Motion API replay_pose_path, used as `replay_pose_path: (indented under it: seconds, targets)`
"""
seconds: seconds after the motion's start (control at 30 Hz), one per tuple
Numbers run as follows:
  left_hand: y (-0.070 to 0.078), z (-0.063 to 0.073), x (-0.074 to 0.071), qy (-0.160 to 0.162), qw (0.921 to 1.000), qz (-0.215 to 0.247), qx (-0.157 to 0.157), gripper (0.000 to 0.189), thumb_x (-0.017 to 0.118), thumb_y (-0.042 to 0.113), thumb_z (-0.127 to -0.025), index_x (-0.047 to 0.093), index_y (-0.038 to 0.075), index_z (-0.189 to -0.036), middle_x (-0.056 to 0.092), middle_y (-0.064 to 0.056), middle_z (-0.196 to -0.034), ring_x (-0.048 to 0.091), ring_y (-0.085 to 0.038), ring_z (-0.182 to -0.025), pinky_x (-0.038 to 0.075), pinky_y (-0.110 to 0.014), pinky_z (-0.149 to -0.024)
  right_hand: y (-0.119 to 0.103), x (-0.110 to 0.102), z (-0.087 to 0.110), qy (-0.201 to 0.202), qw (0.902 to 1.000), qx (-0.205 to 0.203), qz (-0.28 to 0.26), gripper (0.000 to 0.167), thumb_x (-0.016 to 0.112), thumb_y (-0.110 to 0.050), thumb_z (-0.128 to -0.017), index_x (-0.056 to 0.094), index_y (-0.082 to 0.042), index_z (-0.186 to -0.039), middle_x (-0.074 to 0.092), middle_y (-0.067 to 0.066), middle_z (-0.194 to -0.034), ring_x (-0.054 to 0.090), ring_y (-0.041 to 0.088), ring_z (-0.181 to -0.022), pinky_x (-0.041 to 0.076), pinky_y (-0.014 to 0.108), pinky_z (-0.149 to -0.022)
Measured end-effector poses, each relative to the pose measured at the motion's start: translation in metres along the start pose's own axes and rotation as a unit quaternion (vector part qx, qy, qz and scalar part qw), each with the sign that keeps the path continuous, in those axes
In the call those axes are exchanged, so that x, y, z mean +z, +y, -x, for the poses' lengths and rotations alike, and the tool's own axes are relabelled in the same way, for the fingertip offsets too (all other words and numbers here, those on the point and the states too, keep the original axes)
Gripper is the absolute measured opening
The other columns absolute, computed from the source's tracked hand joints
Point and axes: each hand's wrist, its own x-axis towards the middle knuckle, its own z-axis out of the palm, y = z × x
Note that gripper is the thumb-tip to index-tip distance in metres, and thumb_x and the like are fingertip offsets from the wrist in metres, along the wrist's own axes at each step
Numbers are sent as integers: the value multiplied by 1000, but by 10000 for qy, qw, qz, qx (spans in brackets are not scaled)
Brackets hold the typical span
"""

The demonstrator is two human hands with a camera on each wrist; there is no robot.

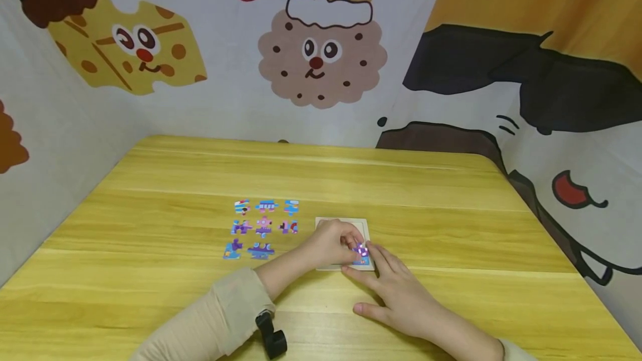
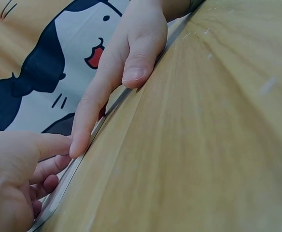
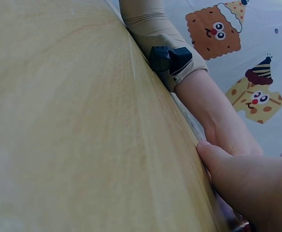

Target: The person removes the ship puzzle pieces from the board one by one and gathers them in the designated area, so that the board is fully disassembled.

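Observation:
A shallow, pale wooden puzzle tray [image 1: 343,220] lies on the table, partly covered by the hands. In its lower right corner sits a purple and blue puzzle piece [image 1: 361,258]. My left hand [image 1: 332,243] reaches over the tray and pinches this piece between thumb and curled fingers. From the right, my right hand [image 1: 401,293] rests at the tray's edge with fingers extended, its fingertips right beside the piece. In the left wrist view, the left hand [image 2: 15,176] has its thumb close to the right index fingertip. The right wrist view hides the piece behind the right hand [image 3: 242,181].
Left of the tray, several loose jigsaw pieces [image 1: 263,226] lie in rows on the wooden table [image 1: 165,294]. A black wrist camera [image 1: 272,336] is strapped at the left sleeve. Behind the table hangs a cartoon-printed cloth [image 1: 220,116].

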Motion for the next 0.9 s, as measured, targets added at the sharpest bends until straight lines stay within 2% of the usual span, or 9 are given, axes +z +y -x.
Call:
replay_pose_path:
  seconds: [0.07,0.13,0.33,0.5,0.73,0.9]
  targets:
    - [0,1,1,6,9996,264,-45,17,79,5,-77,70,9,-90,62,10,-71,57,-7,-68,49,-22,-64,0,0,0,17,10000,-18,-20,61,45,-65,-90,33,-45,-146,14,21,-155,15,39,-140,23,62,-104]
    - [0,1,1,19,9988,459,-137,16,78,4,-78,70,10,-91,62,8,-72,58,-9,-67,50,-23,-62,0,0,1,54,10000,-49,-36,61,45,-64,-90,33,-44,-146,15,22,-155,16,40,-139,24,63,-103]
    - [0,4,-2,94,9964,757,-359,16,77,7,-80,71,13,-94,65,8,-76,59,-10,-73,51,-25,-67,0,2,1,114,9999,-101,-14,61,46,-63,-90,34,-44,-146,16,22,-154,17,42,-139,25,64,-101]
    - [5,6,-9,184,9963,812,-226,17,77,8,-81,72,11,-97,65,8,-76,60,-12,-75,50,-27,-69,0,2,1,159,9998,-91,48,61,46,-64,-90,34,-44,-146,17,21,-155,18,40,-139,25,63,-102]
    - [16,10,-20,314,9962,755,-299,18,79,11,-79,73,12,-96,65,10,-75,56,-12,-83,44,-33,-79,0,2,0,103,9999,-43,61,61,46,-66,-89,33,-46,-146,11,18,-157,15,38,-140,23,61,-104]
    - [23,15,-30,374,9956,804,-288,16,79,14,-80,73,11,-95,66,9,-76,55,-16,-85,44,-35,-76,0,0,-1,144,9998,-37,117,61,46,-66,-89,33,-47,-145,13,17,-157,16,36,-140,24,59,-105]
